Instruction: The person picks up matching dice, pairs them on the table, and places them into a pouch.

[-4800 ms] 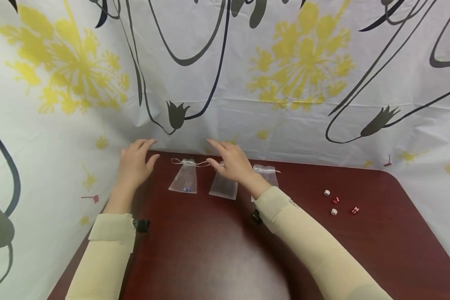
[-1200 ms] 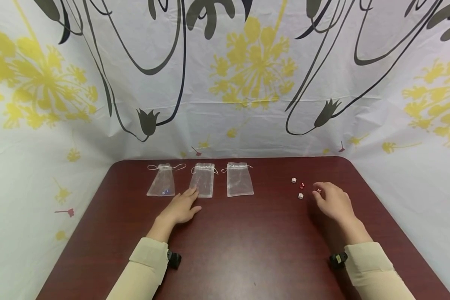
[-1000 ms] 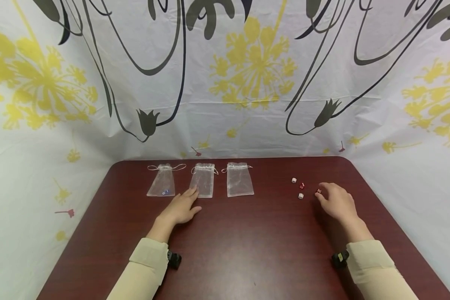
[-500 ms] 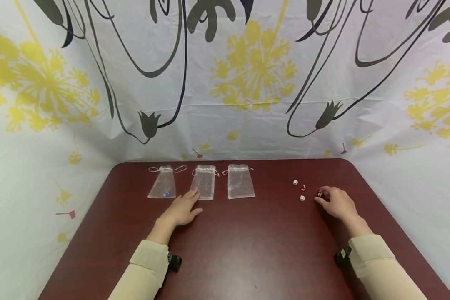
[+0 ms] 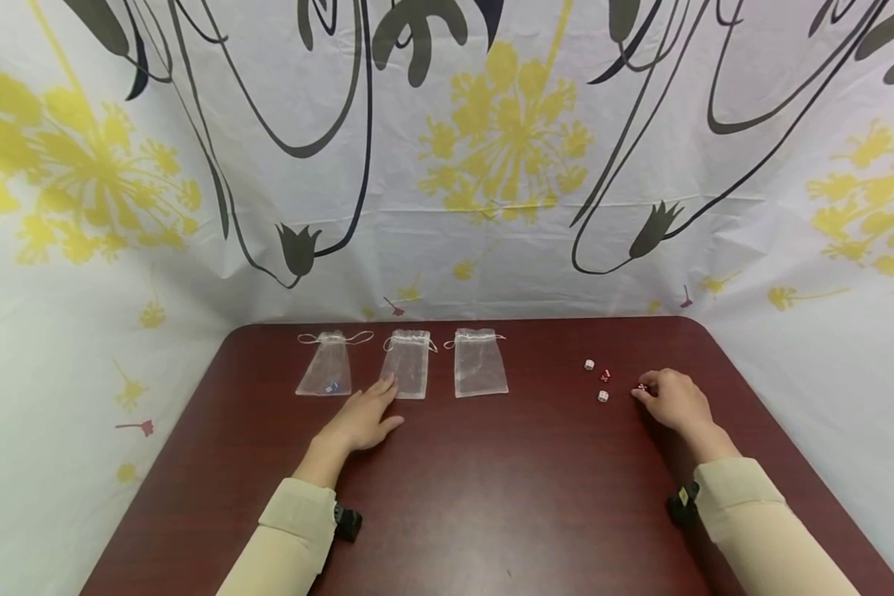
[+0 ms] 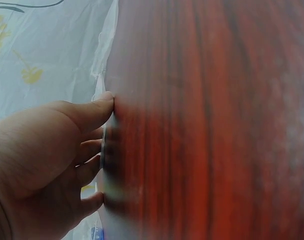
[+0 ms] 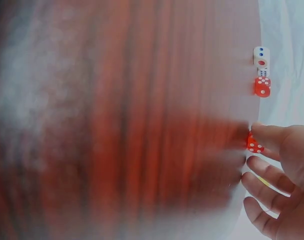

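Die (image 7: 254,144), red, white-pipped, pinched by right hand (image 5: 675,401); left hand (image 5: 358,420) spread, touching pouch (image 5: 410,364).

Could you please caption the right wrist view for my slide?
A right hand pinches a red cubic die with white dots, near two white cubic dice and another red die.

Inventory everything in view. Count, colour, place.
Sheer drawstring pouches: 3, whitish, near table's far edge
Blue cubic dice: count unclear, blue, left pouch
White cubic dice: 2, white, table's right
Red cubic dice: 2, red, table's right
Polished wooden table: 1, red-brown, beneath
Plant-patterned sheet: 1, white, yellow and grey, behind table
Compact wrist devices: 2, black, each wrist
Rolled sleeves: 2, beige, forearms
Left grip: 1, bare, touching middle pouch
Right grip: 1, bare, pinching rightmost red die
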The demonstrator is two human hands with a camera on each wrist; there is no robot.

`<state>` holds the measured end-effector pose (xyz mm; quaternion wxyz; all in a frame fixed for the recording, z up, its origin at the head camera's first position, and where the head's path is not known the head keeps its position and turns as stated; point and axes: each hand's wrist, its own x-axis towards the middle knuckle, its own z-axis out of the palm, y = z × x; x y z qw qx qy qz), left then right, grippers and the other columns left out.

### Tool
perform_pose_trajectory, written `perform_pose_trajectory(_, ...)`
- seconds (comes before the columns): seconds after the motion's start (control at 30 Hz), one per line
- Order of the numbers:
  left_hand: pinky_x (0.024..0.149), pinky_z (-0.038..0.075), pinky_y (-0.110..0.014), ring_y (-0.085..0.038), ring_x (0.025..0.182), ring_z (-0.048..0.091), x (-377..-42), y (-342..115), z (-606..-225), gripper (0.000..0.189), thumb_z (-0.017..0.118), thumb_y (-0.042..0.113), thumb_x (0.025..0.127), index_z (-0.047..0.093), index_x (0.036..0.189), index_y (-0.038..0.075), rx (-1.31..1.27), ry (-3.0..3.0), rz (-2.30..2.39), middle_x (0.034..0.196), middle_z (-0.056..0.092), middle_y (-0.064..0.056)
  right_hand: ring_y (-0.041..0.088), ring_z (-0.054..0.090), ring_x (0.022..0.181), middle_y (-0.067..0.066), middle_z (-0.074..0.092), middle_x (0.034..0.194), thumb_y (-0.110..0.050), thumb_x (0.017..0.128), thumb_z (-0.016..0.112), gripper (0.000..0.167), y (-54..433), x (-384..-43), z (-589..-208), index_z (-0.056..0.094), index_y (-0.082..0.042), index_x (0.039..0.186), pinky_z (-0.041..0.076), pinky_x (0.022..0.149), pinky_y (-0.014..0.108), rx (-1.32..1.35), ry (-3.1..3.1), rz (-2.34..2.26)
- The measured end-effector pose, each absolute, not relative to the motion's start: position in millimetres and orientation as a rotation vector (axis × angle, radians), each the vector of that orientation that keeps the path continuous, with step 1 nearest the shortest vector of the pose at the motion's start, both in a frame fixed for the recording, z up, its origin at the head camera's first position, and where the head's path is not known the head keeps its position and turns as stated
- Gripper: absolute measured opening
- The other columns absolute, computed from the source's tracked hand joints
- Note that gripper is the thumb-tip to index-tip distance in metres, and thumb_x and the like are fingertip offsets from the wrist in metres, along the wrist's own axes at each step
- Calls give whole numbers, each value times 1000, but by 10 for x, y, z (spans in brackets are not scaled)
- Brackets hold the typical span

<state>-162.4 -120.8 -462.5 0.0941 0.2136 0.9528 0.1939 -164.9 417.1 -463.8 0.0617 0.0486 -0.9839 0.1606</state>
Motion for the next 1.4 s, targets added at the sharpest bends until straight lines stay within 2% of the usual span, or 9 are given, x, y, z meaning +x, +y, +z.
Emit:
perform_pose_trajectory(0.2,120,19,-58,-33,151,24,-1618,-1204,-4619,63,60,32,103,39,153,0,630,2828,581,164,27,-16,39,65,83,18,69,93,-20,93,72,22,4170,-1643,-4629,73,-1,104,51,65,57,154,-2963,482)
perform_pose_trajectory(0.43,121,18,-58,-33,151,24,-1618,-1213,-4635,64,59,32,103,38,154,0,632,2826,576,164,26,-16,44,65,92,22,69,101,-21,93,72,26,4101,-1590,-4561,72,-1,109,50,70,62,156,-2956,484)
perform_pose_trajectory(0.83,121,18,-58,-34,152,23,-1618,-1215,-4633,63,59,32,103,39,154,0,634,2821,595,164,26,-16,45,65,102,22,70,109,-21,91,76,26,3812,-1381,-4270,73,-2,109,50,77,63,290,-2859,512)
perform_pose_trajectory(1.2,120,18,-58,-34,151,24,-1619,-1217,-4625,64,60,32,103,38,154,0,630,2825,593,164,27,-16,34,66,97,11,72,104,-15,86,80,22,3626,-1268,-4022,75,-7,106,50,79,55,439,-2802,578)
perform_pose_trajectory(1.4,120,18,-58,-34,151,24,-1604,-1210,-4623,63,60,31,103,38,154,0,634,2823,616,164,27,-17,27,69,91,3,73,97,-9,82,83,21,3460,-1208,-3997,76,-6,102,54,79,49,630,-2703,635)
